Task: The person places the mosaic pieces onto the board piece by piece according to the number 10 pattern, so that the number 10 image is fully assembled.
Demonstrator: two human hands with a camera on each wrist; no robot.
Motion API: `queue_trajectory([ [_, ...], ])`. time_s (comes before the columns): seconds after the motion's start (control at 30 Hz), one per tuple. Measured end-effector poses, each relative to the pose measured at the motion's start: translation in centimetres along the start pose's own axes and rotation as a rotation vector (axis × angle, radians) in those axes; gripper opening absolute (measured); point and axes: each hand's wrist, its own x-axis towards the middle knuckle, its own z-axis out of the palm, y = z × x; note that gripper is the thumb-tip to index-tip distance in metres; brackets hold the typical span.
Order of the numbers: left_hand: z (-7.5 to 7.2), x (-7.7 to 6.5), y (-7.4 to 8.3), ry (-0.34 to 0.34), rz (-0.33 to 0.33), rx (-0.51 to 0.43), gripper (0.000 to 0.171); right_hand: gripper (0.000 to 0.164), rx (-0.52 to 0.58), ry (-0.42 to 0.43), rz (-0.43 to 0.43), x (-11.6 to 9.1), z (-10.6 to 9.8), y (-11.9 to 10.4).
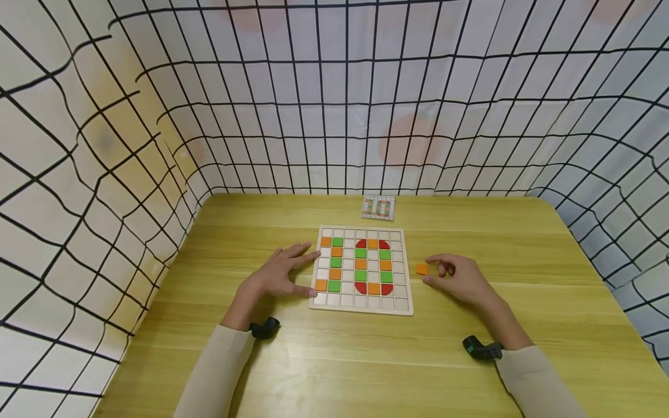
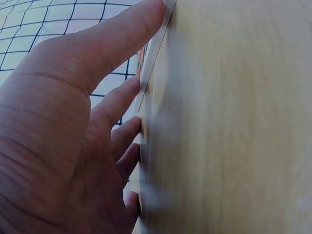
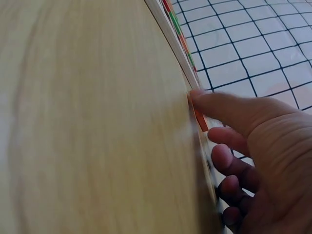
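Note:
A pale wooden grid board (image 1: 347,299) lies flat on the table, with orange, green and red tiles set in some of its squares. My left hand (image 1: 279,271) is spread at the board's left edge, its thumb and index fingertip touching the rim; in the left wrist view the hand (image 2: 63,126) shows straight fingers. Just right of the board, my right hand (image 1: 462,281) pinches an orange square tile (image 1: 421,269) between thumb and index finger, close to the tabletop. The right wrist view shows the orange tile (image 3: 200,120) edge-on beside the thumb; the other fingers are curled.
A small card (image 1: 378,208) with a printed coloured grid pattern lies behind the board, near the table's back edge. The wooden table (image 1: 334,360) is bordered at the back and sides by a white cloth (image 1: 292,116) with black grid lines.

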Motion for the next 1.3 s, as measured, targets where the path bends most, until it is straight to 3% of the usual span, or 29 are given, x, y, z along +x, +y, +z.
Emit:
queue_trajectory([
  [0.8, -0.2, -0.1, 0.4, -0.016, -0.006, -0.001, 0.102, 0.03, -0.043, 0.055, -0.042, -0.1, 0.3, -0.1],
  [1.3, -0.2, -0.1, 0.2, -0.007, 0.014, -0.01, 0.1, 0.033, 0.061, 0.018, -0.047, 0.1, 1.5, -2.4],
])
